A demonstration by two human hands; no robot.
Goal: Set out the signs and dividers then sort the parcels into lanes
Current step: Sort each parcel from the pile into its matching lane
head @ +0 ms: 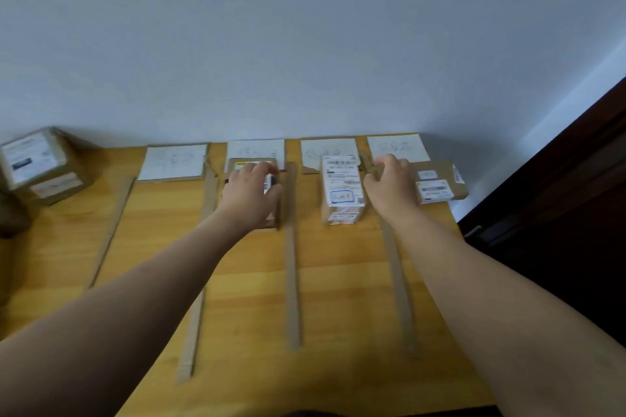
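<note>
Several white paper signs lie along the wall, among them the far-left sign and the far-right sign. Cardboard strip dividers run toward me, such as the middle divider and the right divider. My left hand grips a brown parcel in the second lane. A labelled parcel stands in the third lane. My right hand rests on the left end of a flat brown parcel in the fourth lane, fingers curled over its edge.
Another taped cardboard box stands at the back left of the wooden table, with a darker object beside it. The table's right edge drops off next to dark wooden furniture. A plain wall rises behind the signs.
</note>
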